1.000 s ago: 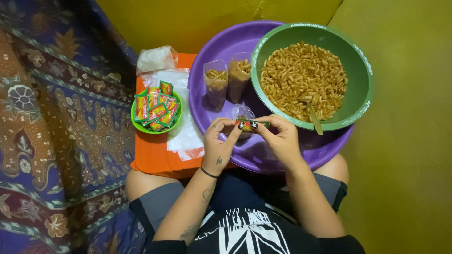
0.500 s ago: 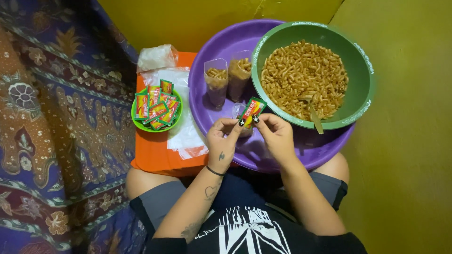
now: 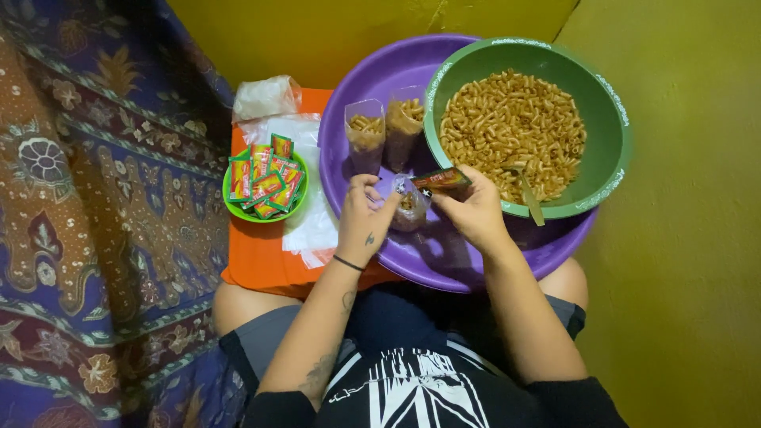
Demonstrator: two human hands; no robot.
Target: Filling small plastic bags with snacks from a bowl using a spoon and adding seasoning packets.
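The right hand, which half a second earlier had held the small red-green-yellow seasoning sachet upright, pinched it tipped over the small clear plastic bag of macaroni, steadied by the left hand in the purple plastic basin. Matching sachets filled the small green bowl to the left.

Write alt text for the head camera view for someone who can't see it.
The right hand tips a small red sachet over a clear snack bag steadied by the left hand, above a purple basin holding a green bowl of fried macaroni.
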